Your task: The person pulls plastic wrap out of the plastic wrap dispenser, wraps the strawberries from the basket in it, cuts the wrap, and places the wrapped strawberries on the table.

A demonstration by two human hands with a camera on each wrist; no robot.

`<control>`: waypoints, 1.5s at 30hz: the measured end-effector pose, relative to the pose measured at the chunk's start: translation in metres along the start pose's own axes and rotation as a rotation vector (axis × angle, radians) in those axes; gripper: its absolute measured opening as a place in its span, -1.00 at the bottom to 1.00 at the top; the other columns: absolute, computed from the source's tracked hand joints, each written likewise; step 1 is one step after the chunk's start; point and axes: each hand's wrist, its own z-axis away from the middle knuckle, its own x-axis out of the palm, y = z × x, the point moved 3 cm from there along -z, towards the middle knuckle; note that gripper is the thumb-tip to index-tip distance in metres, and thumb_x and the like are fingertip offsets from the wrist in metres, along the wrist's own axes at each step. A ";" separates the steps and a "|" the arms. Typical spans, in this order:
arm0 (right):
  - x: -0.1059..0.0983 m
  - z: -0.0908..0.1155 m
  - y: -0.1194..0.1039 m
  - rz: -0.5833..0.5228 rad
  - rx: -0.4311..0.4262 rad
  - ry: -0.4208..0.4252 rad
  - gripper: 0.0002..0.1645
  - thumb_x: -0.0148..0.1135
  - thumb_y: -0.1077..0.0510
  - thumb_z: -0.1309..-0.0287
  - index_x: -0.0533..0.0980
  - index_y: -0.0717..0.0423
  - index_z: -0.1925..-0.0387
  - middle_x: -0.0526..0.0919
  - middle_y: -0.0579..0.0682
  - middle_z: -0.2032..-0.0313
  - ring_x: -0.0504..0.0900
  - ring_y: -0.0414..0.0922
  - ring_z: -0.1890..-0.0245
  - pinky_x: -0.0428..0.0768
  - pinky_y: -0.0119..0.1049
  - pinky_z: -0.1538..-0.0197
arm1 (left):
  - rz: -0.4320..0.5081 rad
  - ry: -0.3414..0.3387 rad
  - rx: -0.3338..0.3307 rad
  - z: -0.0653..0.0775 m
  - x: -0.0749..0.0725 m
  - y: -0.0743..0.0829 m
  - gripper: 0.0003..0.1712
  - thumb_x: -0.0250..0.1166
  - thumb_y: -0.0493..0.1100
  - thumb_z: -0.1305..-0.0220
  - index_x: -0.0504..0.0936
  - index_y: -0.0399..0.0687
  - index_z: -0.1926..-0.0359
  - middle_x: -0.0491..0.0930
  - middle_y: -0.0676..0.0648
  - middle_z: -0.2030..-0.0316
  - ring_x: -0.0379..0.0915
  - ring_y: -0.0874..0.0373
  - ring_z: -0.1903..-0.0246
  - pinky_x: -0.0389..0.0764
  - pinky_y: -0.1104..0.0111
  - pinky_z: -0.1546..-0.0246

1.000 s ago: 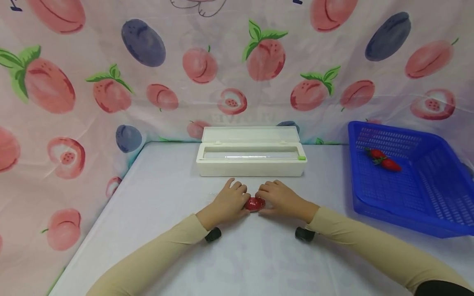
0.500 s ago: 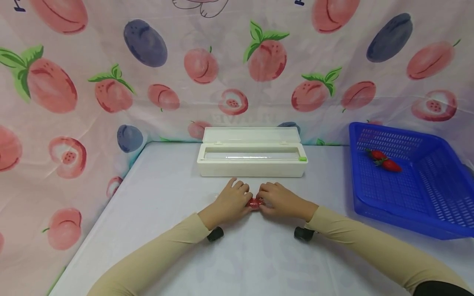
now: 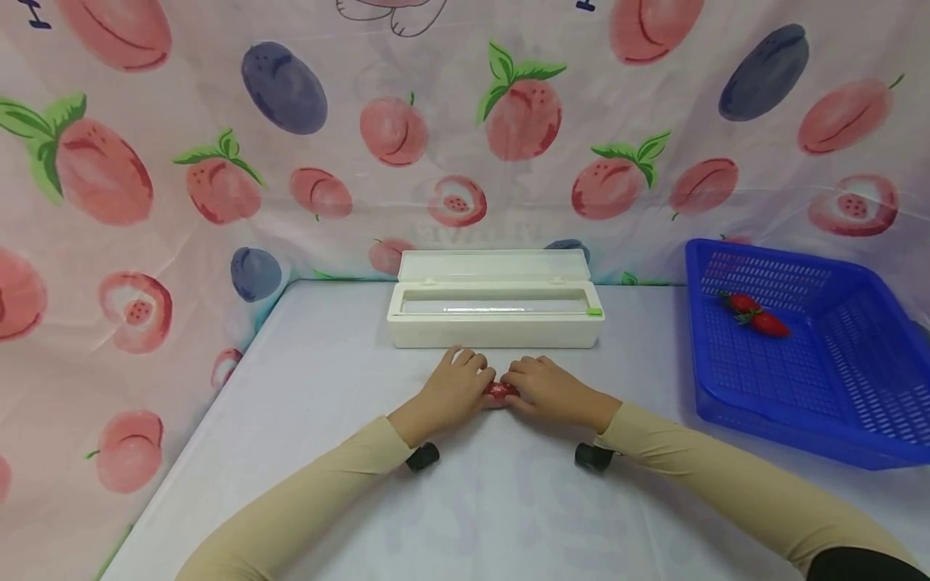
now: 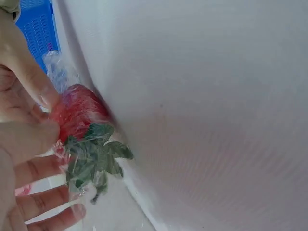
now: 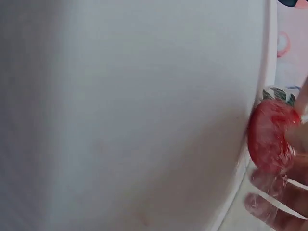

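Observation:
Between my two hands, just in front of the wrap box, is a red strawberry wrapped in clear plastic film. My left hand pinches its leafy end; green leaves show under the film in the left wrist view. From the other side my right hand grips the strawberry, thumb and fingers on the film. A loose twist of cling film sticks out past the tip. In the right wrist view the wrapped strawberry shows its smooth red side, partly covered by fingers.
A white cling film dispenser box stands behind the hands, lid raised, with a green slider at its right. At right sits a blue plastic basket holding strawberries. A fruit-print cloth hangs behind the white-covered table.
The strawberry has turned a little between the fingers and the film bit at the left no longer shows. Both hands stay nearly in place, the right fingers closing in slightly.

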 end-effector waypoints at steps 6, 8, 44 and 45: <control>-0.005 -0.002 -0.004 0.088 -0.056 0.118 -0.67 0.36 0.06 0.00 0.53 0.05 0.17 0.60 -0.07 0.24 0.55 -0.12 0.19 0.50 -0.18 0.07 | -0.048 -0.043 -0.031 -0.002 -0.001 -0.001 -0.73 0.18 0.05 -0.27 0.66 0.01 0.20 0.58 0.01 0.19 0.46 0.06 0.04 0.33 0.11 -0.20; -0.005 -0.004 -0.004 0.106 -0.067 0.112 -0.64 0.39 0.02 0.03 0.52 0.03 0.19 0.60 -0.08 0.26 0.54 -0.13 0.20 0.49 -0.19 0.07 | -0.036 -0.095 -0.040 -0.003 0.002 -0.003 -0.68 0.13 0.09 -0.29 0.65 0.01 0.17 0.57 -0.01 0.17 0.44 0.05 0.02 0.29 0.09 -0.22; 0.004 -0.016 0.011 0.030 0.105 -0.050 -0.54 0.43 -0.09 0.10 0.55 0.03 0.17 0.64 -0.07 0.26 0.58 -0.13 0.21 0.50 -0.15 0.11 | 0.013 -0.232 -0.067 -0.011 0.012 -0.007 -0.50 0.33 0.17 -0.08 0.62 -0.07 0.08 0.56 -0.07 0.05 0.39 0.00 -0.08 0.17 -0.01 -0.31; 0.005 -0.016 0.011 0.031 0.100 -0.058 -0.57 0.41 -0.07 0.08 0.56 0.03 0.17 0.63 -0.08 0.27 0.57 -0.14 0.22 0.49 -0.16 0.13 | 0.018 -0.247 -0.071 -0.011 0.012 -0.008 -0.51 0.32 0.18 -0.09 0.63 -0.07 0.10 0.56 -0.07 0.06 0.39 0.00 -0.08 0.16 -0.01 -0.31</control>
